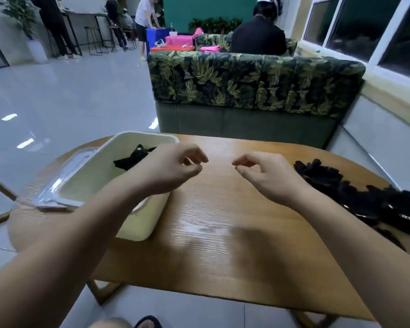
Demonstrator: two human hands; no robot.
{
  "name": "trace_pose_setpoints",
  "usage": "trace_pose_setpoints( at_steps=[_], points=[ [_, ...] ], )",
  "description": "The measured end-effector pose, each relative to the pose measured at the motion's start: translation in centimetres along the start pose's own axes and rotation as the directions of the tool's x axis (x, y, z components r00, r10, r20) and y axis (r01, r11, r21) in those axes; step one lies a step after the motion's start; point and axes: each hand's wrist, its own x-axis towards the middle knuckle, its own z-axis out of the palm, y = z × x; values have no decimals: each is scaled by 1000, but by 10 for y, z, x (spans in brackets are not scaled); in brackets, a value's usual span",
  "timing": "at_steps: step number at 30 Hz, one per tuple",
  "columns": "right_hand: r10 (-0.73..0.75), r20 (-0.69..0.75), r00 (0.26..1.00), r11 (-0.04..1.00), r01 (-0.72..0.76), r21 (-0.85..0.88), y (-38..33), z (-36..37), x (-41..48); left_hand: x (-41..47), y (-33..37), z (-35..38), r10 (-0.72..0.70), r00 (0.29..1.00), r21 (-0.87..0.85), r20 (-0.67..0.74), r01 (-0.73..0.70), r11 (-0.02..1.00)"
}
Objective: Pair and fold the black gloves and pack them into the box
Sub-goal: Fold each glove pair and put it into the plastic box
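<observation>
Left hand (173, 169) and right hand (265, 176) hover empty, fingers loosely curled; between pairs, I judge; next, reach the gloves (341, 185) right of the right hand.

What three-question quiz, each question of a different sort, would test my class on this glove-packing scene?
1. True or false: the box is empty.
2. Which side of the table holds the glove pile? A left, B right, C middle.
3. Fill in: the left hand and right hand hold ____.
Key: 1 false, a black glove lies inside; 2 B; 3 nothing.
</observation>
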Motion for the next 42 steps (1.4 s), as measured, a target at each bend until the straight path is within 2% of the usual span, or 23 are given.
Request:
trace_pose_setpoints(
  at_steps=[6, 12, 16, 20, 22, 24, 26, 29, 37, 42],
  points=[
    [220, -53, 974, 973, -223, -64, 59, -10, -88, -8, 30, 85, -19, 996, -146, 85, 32, 989],
    [388, -152, 909, 898, -410, -161, 122, -11, -157, -15, 50, 166, -34, 985, -224, 170, 72, 972],
    [384, -292, 876, 842, -462, -279, 145, -12, -191, -15, 48, 198, -26, 986, -218, 162, 62, 974],
    [287, -518, 806, 843, -469, -263, 148, -21, -219, -20, 46, 219, 18, 994, -231, 107, 8, 973],
    [276, -586, 762, 832, -494, -252, 146, -31, -228, -20, 44, 225, 53, 995, -217, 89, -32, 976],
    [372, -572, 731, 768, -588, -253, 149, -42, -235, -21, 40, 228, 67, 994, -212, 88, -47, 976],
    [527, -496, 691, 664, -698, -268, 157, -48, -239, -22, 39, 228, 78, 994, -195, 82, -61, 979],
    [641, -372, 671, 602, -741, -299, 163, -44, -242, -27, 39, 230, 102, 993, -171, 62, -90, 981],
    [581, -266, 769, 694, -639, -331, 147, -19, -229, -38, 43, 232, 150, 988, -131, 36, -144, 981],
    [496, -184, 848, 816, -528, -236, 114, 13, -208, -43, 43, 229, 138, 989, -140, 44, -131, 981]
  ],
)
